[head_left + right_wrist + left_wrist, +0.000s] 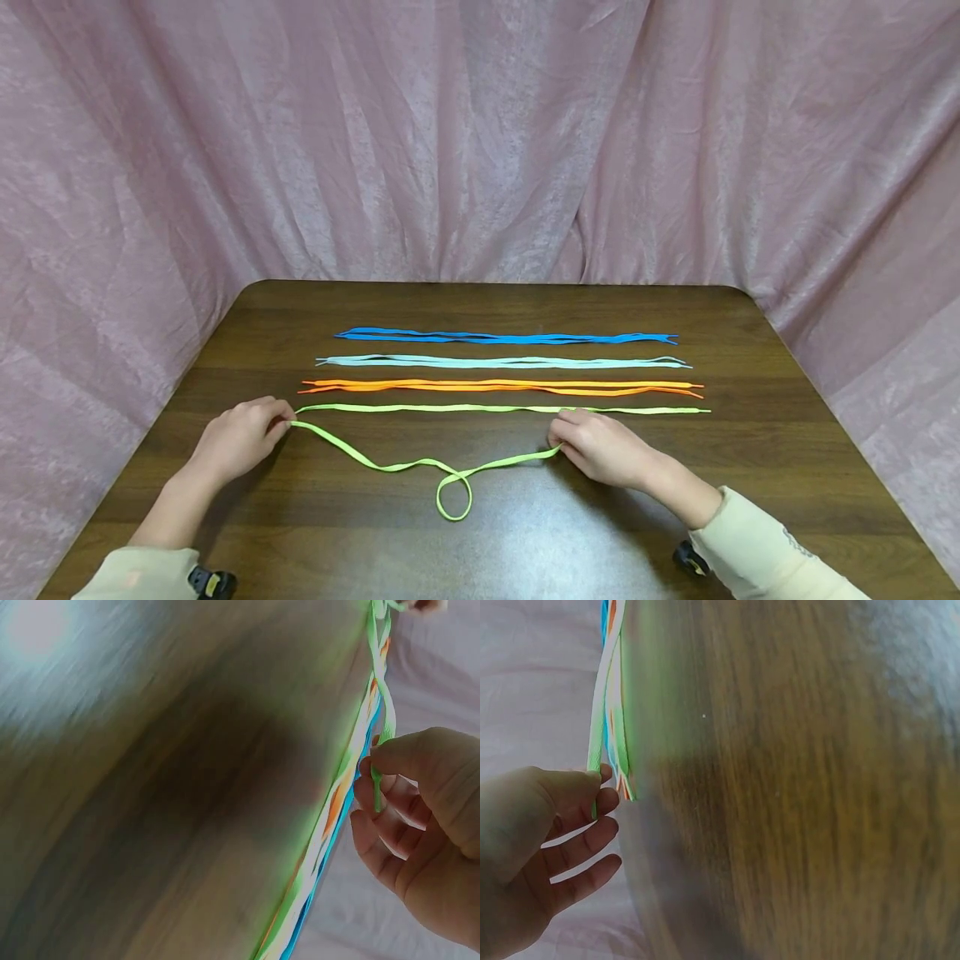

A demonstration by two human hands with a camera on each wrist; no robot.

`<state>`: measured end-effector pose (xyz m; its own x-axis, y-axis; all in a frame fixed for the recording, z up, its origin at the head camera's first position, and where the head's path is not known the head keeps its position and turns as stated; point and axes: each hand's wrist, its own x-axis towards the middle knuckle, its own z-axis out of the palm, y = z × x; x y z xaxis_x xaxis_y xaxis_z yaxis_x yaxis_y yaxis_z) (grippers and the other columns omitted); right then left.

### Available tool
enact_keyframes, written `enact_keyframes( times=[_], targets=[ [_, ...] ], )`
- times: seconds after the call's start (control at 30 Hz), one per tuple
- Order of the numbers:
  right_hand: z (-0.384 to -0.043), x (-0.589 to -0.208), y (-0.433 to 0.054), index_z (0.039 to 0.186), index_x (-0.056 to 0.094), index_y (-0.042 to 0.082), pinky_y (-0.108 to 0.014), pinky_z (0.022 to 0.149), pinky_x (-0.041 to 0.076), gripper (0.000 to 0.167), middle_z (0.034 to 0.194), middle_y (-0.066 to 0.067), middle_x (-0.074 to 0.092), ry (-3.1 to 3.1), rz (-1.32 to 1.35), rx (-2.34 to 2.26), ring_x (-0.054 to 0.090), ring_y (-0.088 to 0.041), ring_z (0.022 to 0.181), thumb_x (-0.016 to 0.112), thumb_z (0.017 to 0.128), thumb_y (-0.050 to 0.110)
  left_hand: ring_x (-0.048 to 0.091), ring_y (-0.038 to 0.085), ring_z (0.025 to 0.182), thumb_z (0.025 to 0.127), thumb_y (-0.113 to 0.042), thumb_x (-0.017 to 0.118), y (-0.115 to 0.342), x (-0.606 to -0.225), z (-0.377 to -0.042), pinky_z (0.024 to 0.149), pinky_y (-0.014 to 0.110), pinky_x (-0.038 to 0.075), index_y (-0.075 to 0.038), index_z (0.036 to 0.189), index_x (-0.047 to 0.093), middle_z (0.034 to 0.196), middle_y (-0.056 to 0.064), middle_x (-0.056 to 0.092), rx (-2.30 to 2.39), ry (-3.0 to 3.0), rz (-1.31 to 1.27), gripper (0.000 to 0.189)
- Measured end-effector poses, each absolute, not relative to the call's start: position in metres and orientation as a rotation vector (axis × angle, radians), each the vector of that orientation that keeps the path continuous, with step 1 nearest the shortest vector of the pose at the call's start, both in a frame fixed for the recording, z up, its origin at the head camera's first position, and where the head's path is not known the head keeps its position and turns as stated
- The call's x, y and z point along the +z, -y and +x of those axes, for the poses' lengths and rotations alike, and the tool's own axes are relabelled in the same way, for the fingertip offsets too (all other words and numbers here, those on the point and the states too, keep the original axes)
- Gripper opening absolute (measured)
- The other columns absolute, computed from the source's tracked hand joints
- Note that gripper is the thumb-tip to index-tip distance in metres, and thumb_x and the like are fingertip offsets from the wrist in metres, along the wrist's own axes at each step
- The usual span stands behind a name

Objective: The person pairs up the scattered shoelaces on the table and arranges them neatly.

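A yellow-green shoelace point(405, 467) runs slack between my two hands, with a small loop near its middle. My left hand point(243, 437) pinches one end between thumb and forefinger; in the left wrist view a short tip of the held lace point(596, 746) pokes out below the grip. The other end is pinched by my right hand point(603, 446), and its tip point(377, 791) shows under the thumb in the right wrist view. Just beyond both hands, a second yellow-green shoelace point(450, 408) lies straight across the table, its left end close to my left fingers.
Farther back, parallel to the straight green lace, lie orange shoelaces point(495, 386), pale blue shoelaces point(502, 362) and blue shoelaces point(510, 338). The brown wooden table point(315, 308) has rounded far corners. A pink curtain point(480, 150) hangs behind it and along both sides.
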<state>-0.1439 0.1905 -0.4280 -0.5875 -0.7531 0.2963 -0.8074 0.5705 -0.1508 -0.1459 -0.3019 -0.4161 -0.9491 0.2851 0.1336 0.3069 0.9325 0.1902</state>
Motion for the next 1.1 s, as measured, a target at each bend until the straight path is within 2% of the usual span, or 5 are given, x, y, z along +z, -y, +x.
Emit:
enact_keyframes(
  times=[0.33,0.57,0.8,1.1],
  targets=[
    [-0.156,-0.428,-0.238,0.079,0.057,0.012,-0.021,0.057,0.045,0.02,0.078,0.006,0.054,2.559,1.148,0.393,0.05,-0.003,0.066,0.069,0.073,-0.003,0.062,0.026,0.068,0.08,-0.008,0.066,0.304,-0.418,-0.147,0.052,0.044,0.044,-0.015,0.081,0.065,0.081,0.0,0.063,-0.303,2.985,-0.444,0.007],
    [-0.16,-0.427,-0.266,0.075,0.053,0.013,-0.02,0.053,0.037,0.024,0.072,0.009,0.046,2.555,1.041,0.358,0.039,-0.003,0.062,0.07,0.071,-0.004,0.061,0.025,0.066,0.08,-0.008,0.065,0.304,-0.418,-0.149,0.051,0.044,0.043,-0.015,0.081,0.065,0.079,-0.001,0.062,-0.305,2.982,-0.436,0.008],
    [-0.16,-0.429,-0.293,0.073,0.051,0.014,-0.02,0.052,0.035,0.028,0.069,0.009,0.045,2.575,0.939,0.343,0.038,-0.003,0.061,0.07,0.068,-0.005,0.06,0.024,0.065,0.079,-0.008,0.067,0.305,-0.42,-0.15,0.05,0.043,0.043,-0.015,0.081,0.065,0.078,-0.001,0.062,-0.297,2.991,-0.431,0.007],
    [-0.159,-0.432,-0.315,0.074,0.052,0.014,-0.023,0.054,0.037,0.027,0.069,0.009,0.045,2.592,0.89,0.311,0.04,-0.004,0.063,0.07,0.066,-0.005,0.054,0.015,0.062,0.08,-0.008,0.066,0.302,-0.427,-0.156,0.05,0.038,0.042,-0.016,0.08,0.064,0.076,-0.005,0.06,-0.297,3.011,-0.464,0.008]
  ],
)
